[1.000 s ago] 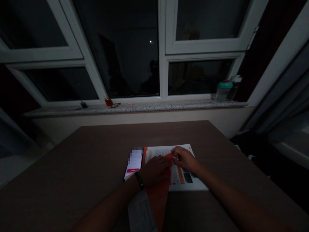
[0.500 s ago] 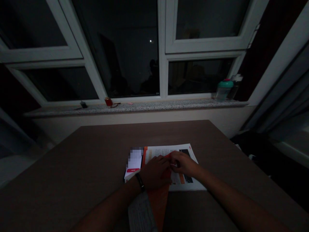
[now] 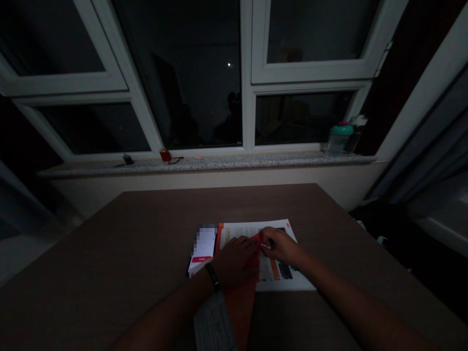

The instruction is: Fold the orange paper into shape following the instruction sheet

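Note:
A long orange-red paper (image 3: 239, 312) runs from the table's near edge up under my hands, narrowing to a folded tip. My left hand (image 3: 234, 262), with a black band on its wrist, presses down on this paper. My right hand (image 3: 280, 246) pinches the tip between its fingers, and the two hands nearly touch. Beneath them lies a printed white-and-orange leaflet (image 3: 256, 229). Left of my left hand is a white box (image 3: 203, 258) with a red label, its top pixelated. A white printed sheet (image 3: 214, 326) lies under my left forearm.
The brown table (image 3: 109, 253) fills the lower view. Beyond it, a speckled stone windowsill (image 3: 256, 162) holds a teal-lidded bottle (image 3: 339, 138), a small red cup (image 3: 165, 155), and glasses (image 3: 175, 160). Dark windows and grey curtains (image 3: 427, 161) stand behind and right.
My right hand has shifted slightly up and to the right, still at the paper's tip. My left hand and the leaflet stay nearly in place.

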Demonstrator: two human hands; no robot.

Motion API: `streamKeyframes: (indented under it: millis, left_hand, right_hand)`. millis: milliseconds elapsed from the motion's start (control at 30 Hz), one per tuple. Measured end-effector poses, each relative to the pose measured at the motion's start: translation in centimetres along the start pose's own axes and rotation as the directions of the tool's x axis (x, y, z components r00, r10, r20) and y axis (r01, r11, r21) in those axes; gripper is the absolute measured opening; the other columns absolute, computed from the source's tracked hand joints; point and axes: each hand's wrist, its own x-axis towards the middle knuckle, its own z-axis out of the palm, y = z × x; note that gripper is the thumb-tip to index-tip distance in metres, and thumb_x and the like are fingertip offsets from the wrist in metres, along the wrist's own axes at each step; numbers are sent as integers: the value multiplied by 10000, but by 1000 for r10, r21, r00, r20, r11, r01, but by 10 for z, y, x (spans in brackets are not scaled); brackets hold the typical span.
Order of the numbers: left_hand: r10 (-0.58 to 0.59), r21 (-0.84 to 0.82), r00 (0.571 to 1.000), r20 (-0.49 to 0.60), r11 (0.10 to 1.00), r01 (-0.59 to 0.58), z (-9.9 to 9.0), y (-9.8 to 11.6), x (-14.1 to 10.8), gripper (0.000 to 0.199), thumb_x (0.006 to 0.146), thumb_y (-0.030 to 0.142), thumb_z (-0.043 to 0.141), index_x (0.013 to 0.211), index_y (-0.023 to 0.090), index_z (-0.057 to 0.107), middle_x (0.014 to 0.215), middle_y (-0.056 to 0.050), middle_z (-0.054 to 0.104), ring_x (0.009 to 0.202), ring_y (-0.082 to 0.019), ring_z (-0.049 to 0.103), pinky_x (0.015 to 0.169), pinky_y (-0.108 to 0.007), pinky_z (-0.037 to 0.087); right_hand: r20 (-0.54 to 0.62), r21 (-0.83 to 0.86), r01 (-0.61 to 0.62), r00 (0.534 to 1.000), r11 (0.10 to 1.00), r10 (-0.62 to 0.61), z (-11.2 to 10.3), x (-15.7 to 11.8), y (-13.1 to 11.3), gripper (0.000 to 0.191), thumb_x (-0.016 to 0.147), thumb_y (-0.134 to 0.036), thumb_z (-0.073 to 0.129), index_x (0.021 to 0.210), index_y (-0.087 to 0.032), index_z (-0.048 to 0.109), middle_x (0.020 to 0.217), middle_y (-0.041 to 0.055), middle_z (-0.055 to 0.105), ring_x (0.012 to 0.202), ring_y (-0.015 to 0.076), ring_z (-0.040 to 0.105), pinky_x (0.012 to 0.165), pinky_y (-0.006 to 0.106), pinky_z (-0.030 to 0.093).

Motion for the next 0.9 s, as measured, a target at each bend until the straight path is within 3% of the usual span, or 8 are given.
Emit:
streamKeyframes:
  millis: [200, 367, 500, 667, 900]
  left_hand:
    - [37, 34, 999, 32, 999, -38, -1, -1, 2, 287, 932, 287, 604, 1204, 236, 528, 1246, -51, 575, 1109, -251, 507, 941, -380, 413]
    - [43, 35, 998, 46, 998, -45, -2, -2, 2, 233, 917, 318, 639, 1110, 218, 556, 1173, -51, 594, 1079, -248, 515, 916, -361, 427]
    - [41, 18, 998, 40, 999, -41, -2, -3, 2, 249, 917, 327, 641, 1112, 207, 544, 1206, -63, 585, 1100, -251, 508, 941, -371, 425]
    - [31, 14, 998, 47, 999, -31, -1, -4, 2, 232, 919, 343, 635, 1073, 190, 550, 1230, -80, 581, 1130, -260, 511, 962, -386, 422]
    - [60, 0, 998, 24, 998, -60, 1, -4, -1, 493, 936, 307, 587, 1381, 213, 398, 1416, -106, 488, 1260, -283, 460, 1026, -448, 383]
  right_hand:
    - [125, 64, 53, 990, 997, -61, 2, -7, -9, 251, 714, -105, 676, 699, -203, 446, 787, -19, 551, 696, 129, 513, 633, 219, 362]
    - [147, 73, 33, 988, 997, -44, 2, -8, -10, 251, 702, -111, 681, 687, -202, 448, 767, -28, 548, 671, 120, 501, 627, 218, 356]
    - [31, 10, -63, 998, 998, 63, 0, -4, -1, 227, 720, -101, 641, 680, -205, 443, 707, -35, 521, 674, 133, 497, 622, 223, 340]
    - [-154, -98, -162, 977, 982, 146, -1, 4, 14, 158, 753, -131, 611, 712, -204, 478, 717, -20, 538, 661, 143, 496, 613, 234, 331]
    - [-199, -113, -167, 970, 979, 143, -2, 6, 21, 148, 760, -148, 613, 709, -205, 486, 709, -17, 537, 648, 144, 496, 599, 237, 336]
